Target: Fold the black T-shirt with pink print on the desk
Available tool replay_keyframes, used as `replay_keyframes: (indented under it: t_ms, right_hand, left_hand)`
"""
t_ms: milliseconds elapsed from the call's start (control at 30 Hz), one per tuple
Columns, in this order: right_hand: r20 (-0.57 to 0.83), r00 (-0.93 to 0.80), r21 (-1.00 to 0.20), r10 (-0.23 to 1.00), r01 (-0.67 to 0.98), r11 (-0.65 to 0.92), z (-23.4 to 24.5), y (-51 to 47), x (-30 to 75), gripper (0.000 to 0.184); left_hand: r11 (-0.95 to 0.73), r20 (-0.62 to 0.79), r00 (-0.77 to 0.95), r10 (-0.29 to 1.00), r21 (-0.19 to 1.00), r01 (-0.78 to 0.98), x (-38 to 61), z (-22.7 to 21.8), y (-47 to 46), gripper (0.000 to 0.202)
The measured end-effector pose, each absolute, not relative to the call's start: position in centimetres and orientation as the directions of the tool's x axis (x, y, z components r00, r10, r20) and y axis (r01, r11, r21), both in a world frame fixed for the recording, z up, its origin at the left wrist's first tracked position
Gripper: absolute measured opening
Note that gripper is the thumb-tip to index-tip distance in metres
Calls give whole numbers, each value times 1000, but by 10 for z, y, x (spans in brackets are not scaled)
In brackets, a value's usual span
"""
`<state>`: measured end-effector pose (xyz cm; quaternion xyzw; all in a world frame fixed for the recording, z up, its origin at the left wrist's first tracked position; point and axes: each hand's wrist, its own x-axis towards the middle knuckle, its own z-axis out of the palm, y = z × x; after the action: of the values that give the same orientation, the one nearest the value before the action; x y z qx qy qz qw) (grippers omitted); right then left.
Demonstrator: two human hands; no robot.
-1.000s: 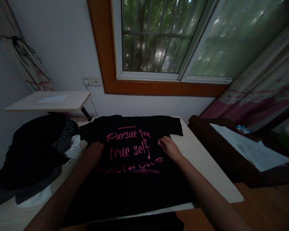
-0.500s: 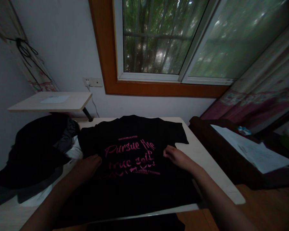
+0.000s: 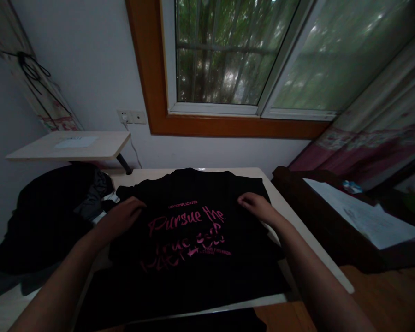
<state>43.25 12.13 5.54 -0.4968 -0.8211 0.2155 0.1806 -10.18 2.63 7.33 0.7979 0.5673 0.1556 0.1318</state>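
Observation:
A black T-shirt with pink lettering lies spread on the pale table, its collar end toward the window. The lower lines of print are broken up by a fold across the cloth. My left hand has its fingers closed on the shirt's left side, near the sleeve. Opposite it, my right hand pinches the cloth on the right side, below the shoulder. Dark fabric hides just how much cloth sits in each grip.
A heap of dark clothing rests at the left, under a small raised shelf with a paper on it. The table ends at the right beside a dark brown piece of furniture with white sheets. Behind are a window and wall socket.
Both hands have moved up the shirt toward its collar. The sleeves no longer spread out as far, and more of the lower, folded lettering shows.

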Motion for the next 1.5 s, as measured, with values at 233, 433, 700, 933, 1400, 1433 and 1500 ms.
replay_keyframes:
  t_ms: [233, 433, 700, 933, 1400, 1433, 1500]
  right_hand:
    - [377, -34, -385, 925, 903, 190, 29, 177, 448, 27]
    - [384, 217, -322, 897, 942, -90, 9, 174, 468, 34]
    - [365, 338, -230, 868, 936, -268, 6, 158, 481, 47]
    - [166, 461, -277, 872, 870, -407, 6, 172, 508, 46]
    - [254, 485, -553, 837, 783, -285, 39, 177, 491, 38]
    - [314, 478, -597, 820, 771, -221, 47, 174, 483, 36]
    - [418, 429, -622, 800, 777, -92, 68, 167, 465, 35]
  left_hand:
    - [-82, 88, 67, 994, 182, 980, -108, 60, 100, 50]
    - [84, -23, -83, 996, 60, 995, -109, 53, 122, 48]
    - [272, 114, -267, 957, -26, 962, -122, 50, 120, 36]
    - [321, 175, -313, 933, -15, 947, -113, 54, 110, 41]
    - [-333, 164, 316, 935, 86, 939, -38, 35, 108, 52]
    - [-327, 134, 314, 940, 92, 941, -34, 29, 106, 55]
    - [-299, 73, 293, 953, 95, 950, -28, 19, 104, 60]
